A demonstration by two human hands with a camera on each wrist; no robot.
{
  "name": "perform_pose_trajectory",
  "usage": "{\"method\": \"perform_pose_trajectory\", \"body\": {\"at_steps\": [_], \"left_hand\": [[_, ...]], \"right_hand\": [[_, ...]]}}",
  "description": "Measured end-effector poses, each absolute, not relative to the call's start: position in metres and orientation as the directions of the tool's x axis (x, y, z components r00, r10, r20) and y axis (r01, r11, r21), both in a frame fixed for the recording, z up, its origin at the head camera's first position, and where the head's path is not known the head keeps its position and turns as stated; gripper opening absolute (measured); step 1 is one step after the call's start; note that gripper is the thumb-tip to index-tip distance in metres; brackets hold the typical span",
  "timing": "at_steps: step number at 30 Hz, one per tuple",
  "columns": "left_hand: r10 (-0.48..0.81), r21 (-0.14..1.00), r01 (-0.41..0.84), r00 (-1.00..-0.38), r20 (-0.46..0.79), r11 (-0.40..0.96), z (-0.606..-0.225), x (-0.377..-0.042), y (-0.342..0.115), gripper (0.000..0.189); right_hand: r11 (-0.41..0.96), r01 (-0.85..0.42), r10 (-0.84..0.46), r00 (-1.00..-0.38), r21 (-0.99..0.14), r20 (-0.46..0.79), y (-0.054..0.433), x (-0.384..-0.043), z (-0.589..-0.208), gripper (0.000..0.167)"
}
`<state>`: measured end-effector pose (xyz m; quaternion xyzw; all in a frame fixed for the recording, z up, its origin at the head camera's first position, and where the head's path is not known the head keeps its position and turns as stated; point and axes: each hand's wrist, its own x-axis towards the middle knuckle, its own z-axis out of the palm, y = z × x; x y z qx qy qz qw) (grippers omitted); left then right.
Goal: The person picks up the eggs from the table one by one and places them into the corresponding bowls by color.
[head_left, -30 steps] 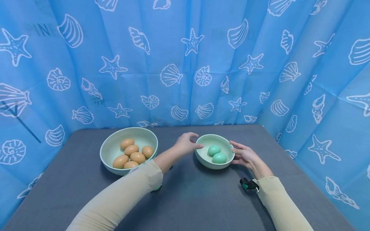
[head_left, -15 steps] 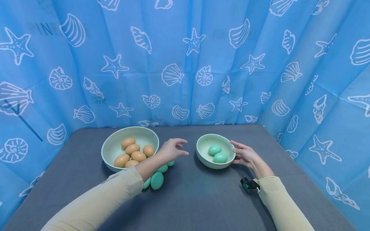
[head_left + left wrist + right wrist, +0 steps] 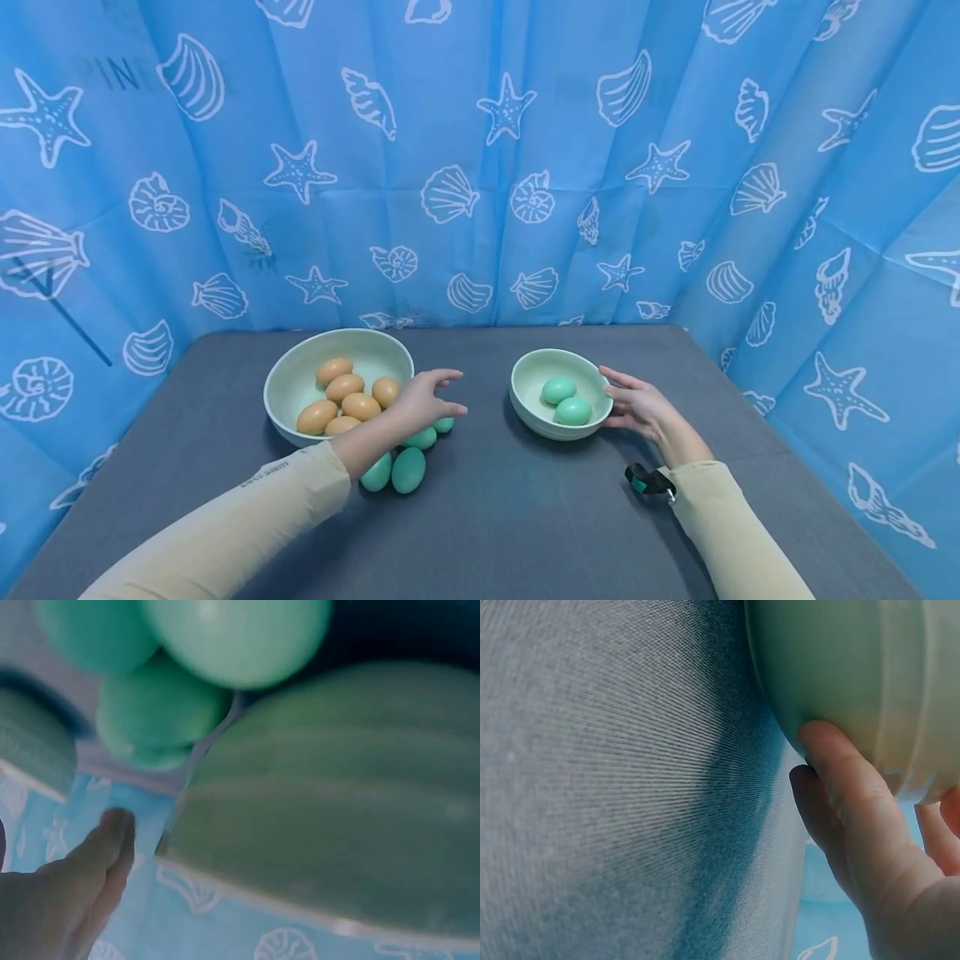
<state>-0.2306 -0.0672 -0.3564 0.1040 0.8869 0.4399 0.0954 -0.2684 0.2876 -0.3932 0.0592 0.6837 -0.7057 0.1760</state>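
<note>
My left hand (image 3: 422, 400) hovers beside the right rim of the large pale green bowl (image 3: 288, 367), thumb and fingers apart with nothing between them. Below its wrist, several green eggs (image 3: 408, 471) lie on the table. In the left wrist view, green eggs (image 3: 161, 709) crowd against the side of the large bowl (image 3: 337, 802). My right hand (image 3: 641, 408) touches the right side of a smaller pale green bowl (image 3: 531, 404), its fingers spread fairly straight. Two green eggs (image 3: 573, 411) rest inside that bowl. The right wrist view has fingertips (image 3: 825, 742) against its outer wall.
Several brown eggs (image 3: 317, 417) sit in the large bowl. Both bowls stand on a grey cloth-covered table (image 3: 525, 533). A blue curtain (image 3: 465, 133) with white shell prints hangs behind and at the sides. A black strap (image 3: 647, 480) hangs at the right wrist.
My left hand has moved left from beside the small bowl to near the large bowl, uncovering green eggs on the table. My right hand stays at the small bowl.
</note>
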Motion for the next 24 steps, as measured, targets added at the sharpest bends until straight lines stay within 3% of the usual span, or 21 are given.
{"method": "perform_pose_trajectory", "body": {"at_steps": [14,24], "left_hand": [[0.215,0.752,0.049,-0.969,-0.125,0.658,-0.384,-0.234,-0.061,0.088],[0.225,0.609,0.082,-0.961,-0.161,0.789,-0.393,-0.239,-0.060,0.082]], "right_hand": [[-0.002,0.333,-0.164,-0.930,-0.943,-0.328,0.288,-0.267,-0.393,0.058],[-0.020,0.331,-0.175,-0.930,-0.944,-0.322,0.289,-0.268,-0.394,0.057]]}}
